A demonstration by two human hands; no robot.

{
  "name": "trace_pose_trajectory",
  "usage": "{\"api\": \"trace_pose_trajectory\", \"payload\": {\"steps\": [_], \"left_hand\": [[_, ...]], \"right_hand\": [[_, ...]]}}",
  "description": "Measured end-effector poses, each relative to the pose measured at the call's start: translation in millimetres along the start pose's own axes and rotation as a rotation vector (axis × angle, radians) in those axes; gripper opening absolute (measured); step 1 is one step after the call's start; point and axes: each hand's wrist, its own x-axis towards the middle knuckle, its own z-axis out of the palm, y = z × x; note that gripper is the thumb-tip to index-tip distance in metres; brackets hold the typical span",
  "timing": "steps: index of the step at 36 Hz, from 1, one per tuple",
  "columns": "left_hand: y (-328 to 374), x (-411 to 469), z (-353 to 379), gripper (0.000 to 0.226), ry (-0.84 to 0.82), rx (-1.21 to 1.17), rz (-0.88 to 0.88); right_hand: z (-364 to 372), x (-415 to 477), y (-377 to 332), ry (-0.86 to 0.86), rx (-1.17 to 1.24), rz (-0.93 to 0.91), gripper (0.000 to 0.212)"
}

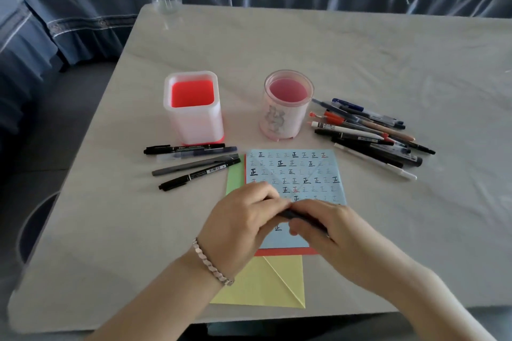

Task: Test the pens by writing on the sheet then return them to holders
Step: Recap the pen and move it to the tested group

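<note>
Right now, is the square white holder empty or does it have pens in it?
Empty: the square white holder stands upright with only its red bottom showing inside; four pens lie beside it.

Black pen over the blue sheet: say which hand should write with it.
Right, probably. The right hand grips the pen along its barrel above the blue sheet; the left hand only pinches its end.

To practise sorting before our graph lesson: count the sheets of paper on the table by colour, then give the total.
Blue sheet: 1
Red sheet: 1
Green sheet: 1
Yellow sheet: 1
Total: 4
</note>
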Motion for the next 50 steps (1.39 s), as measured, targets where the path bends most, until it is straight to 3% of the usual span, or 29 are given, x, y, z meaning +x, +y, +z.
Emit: {"api": "trace_pose_trajectory", "payload": {"steps": [3,6,9,12,13,16,20,33,39,43,46,50], "left_hand": [[0,3,-2,0.028,0.125,0.044,-0.018],[-2,1,-3,0.041,0.144,0.034,-0.194],[-10,-9,4,0.052,0.048,0.033,-0.355],[-20,-24,20,0.062,-0.108,0.207,-0.342],[-22,-29,24,0.066,-0.160,0.271,-0.326],[-28,-41,33,0.073,-0.285,0.395,-0.282],[-35,-48,36,0.076,-0.319,0.459,-0.219],[-32,-46,34,0.079,-0.358,0.449,-0.259],[-32,-46,34,0.078,-0.366,0.449,-0.266],[-32,-46,34,0.076,-0.365,0.447,-0.262],[-32,-45,35,0.074,-0.349,0.440,-0.256],[-31,-45,35,0.071,-0.327,0.426,-0.245]], "right_hand": [[7,3,-3,0.112,0.196,0.032,0.033],[12,5,2,0.284,0.382,0.115,0.039],[10,7,2,0.404,0.637,0.194,0.024],[5,8,2,0.428,0.952,0.251,0.005],[3,9,2,0.416,1.045,0.264,0.007],[-2,13,2,0.369,1.266,0.329,0.042],[-9,17,0,0.336,1.432,0.397,0.050],[-11,16,-5,0.524,1.334,0.321,0.040],[-13,11,0,0.521,1.359,0.246,0.016],[-13,9,7,0.603,1.382,0.244,0.020],[-13,7,14,0.634,1.451,0.241,0.051],[-12,0,19,0.586,1.168,0.333,0.073]]}}
